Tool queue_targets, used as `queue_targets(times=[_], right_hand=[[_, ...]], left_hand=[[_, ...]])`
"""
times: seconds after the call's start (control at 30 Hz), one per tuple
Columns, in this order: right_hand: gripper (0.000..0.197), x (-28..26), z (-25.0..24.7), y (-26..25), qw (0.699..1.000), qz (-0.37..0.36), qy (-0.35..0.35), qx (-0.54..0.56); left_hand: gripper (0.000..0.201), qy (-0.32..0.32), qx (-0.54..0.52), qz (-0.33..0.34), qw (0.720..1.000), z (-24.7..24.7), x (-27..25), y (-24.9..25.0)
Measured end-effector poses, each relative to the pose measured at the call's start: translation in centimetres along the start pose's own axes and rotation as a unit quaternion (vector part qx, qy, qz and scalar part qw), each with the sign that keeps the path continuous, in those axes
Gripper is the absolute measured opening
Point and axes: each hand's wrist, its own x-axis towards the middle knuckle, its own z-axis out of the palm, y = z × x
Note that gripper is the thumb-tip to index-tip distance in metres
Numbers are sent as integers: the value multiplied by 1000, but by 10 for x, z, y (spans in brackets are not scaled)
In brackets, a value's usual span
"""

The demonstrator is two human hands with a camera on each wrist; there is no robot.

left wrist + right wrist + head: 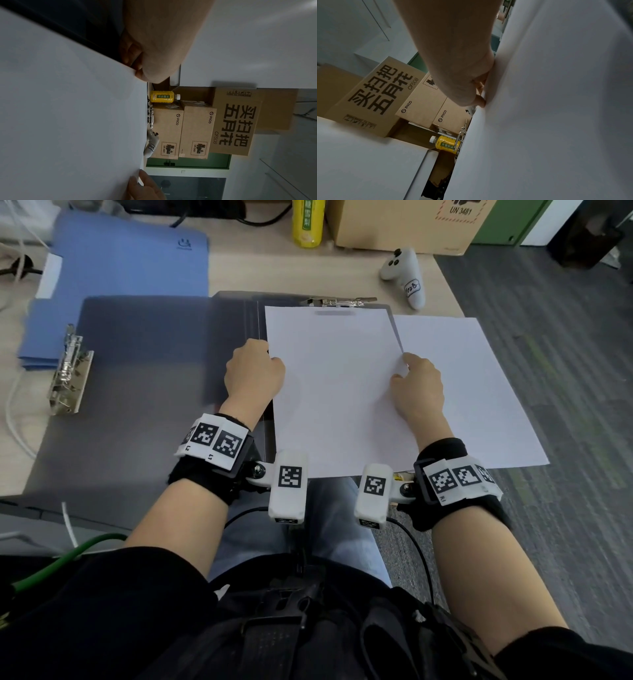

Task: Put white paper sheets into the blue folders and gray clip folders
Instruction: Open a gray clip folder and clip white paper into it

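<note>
A white paper sheet (337, 392) lies over the right half of an open gray clip folder (144, 392), its top edge just below the folder's metal clip (337, 301). My left hand (255, 371) pinches the sheet's left edge (135, 70), fingers curled under it. My right hand (416, 386) pinches the right edge (483, 97) the same way. The sheet (68, 108) fills much of both wrist views. A second white sheet (472, 392) lies to the right, partly over the desk edge. A blue folder (120, 278) lies at the back left.
A second metal clip mechanism (70, 371) sits at the gray folder's left edge. A yellow bottle (307, 222), cardboard boxes (404, 224) and a white game controller (406, 277) stand at the back. Cables (17, 419) trail at the left. Carpet (565, 337) lies to the right.
</note>
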Motion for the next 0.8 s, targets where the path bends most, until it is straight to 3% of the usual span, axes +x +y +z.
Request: queue_targets(times=[0.4, 0.57, 0.67, 0.8], right_hand=[[42, -2, -1, -4, 999, 3, -10, -50], [32, -2, 3, -5, 995, 0, -19, -95], [31, -1, 4, -8, 991, 3, -27, -128], [32, 5, 1, -20, 978, -21, -39, -206]], left_hand=[[32, -6, 55, 33, 998, 1, 1, 1], [34, -3, 103, 61, 993, 0, 8, 2], [14, -2, 150, 86, 985, -3, 12, 7], [20, -14, 199, 89, 976, -1, 18, 18]])
